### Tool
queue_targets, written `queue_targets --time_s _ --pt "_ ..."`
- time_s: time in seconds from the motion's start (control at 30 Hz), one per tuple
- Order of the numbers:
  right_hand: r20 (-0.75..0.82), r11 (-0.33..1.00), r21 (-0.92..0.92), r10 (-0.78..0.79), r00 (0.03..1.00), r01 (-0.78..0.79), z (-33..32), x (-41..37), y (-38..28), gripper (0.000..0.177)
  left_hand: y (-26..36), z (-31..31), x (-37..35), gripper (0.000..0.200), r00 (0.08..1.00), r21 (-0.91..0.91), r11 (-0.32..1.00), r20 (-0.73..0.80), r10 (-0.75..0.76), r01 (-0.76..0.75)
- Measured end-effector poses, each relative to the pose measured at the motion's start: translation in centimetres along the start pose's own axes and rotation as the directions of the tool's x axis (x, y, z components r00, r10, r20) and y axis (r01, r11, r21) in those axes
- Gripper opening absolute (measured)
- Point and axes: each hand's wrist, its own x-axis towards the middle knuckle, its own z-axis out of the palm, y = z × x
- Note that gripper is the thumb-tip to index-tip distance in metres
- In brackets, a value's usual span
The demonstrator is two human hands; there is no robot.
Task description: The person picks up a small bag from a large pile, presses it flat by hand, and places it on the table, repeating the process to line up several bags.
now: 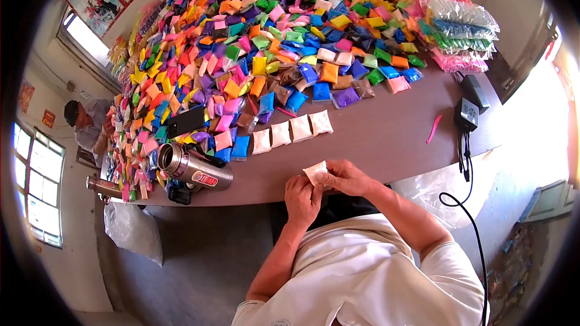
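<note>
Near the table's front edge, a small pale cream packet (pixel 315 172) is held up between my two hands. My right hand (pixel 347 178) pinches it from the right side, with fingers closed over its lower part. My left hand (pixel 302 198) is curled closed at the packet's lower left edge, its thumb against it; some fingertips are hidden. Just beyond my hands, a short row of similar pale packets (pixel 300 128) lies flat on the brown table (pixel 374 139).
A large heap of colourful packets (pixel 266 36) covers the table's far and left parts. On the left are a steel flask (pixel 196 168) and a black phone (pixel 186 122). A black power adapter (pixel 467 115) with a cable sits right, near a pink strip (pixel 434 129). Another person (pixel 90 124) is far left.
</note>
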Motion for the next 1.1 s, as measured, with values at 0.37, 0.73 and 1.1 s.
queue_targets --time_s 0.37,0.73,1.1 --pt "-0.081 0.939 -0.319 -0.165 0.983 0.131 -0.4 0.1 1.4 0.023 0.2 -0.3 -0.2 0.033 0.999 0.005 0.999 0.006 0.034 -0.034" --pt "-0.134 0.994 -0.030 -0.112 0.985 0.109 0.7 0.0 0.2 0.024 0.2 -0.2 -0.6 0.033 1.000 -0.012 1.000 0.019 -0.004 0.005" --pt "-0.121 0.990 -0.135 -0.066 0.990 0.050 -0.8 -0.1 2.0 0.022 -0.2 0.0 -1.0 0.032 0.999 -0.007 0.999 0.028 -0.031 0.031"
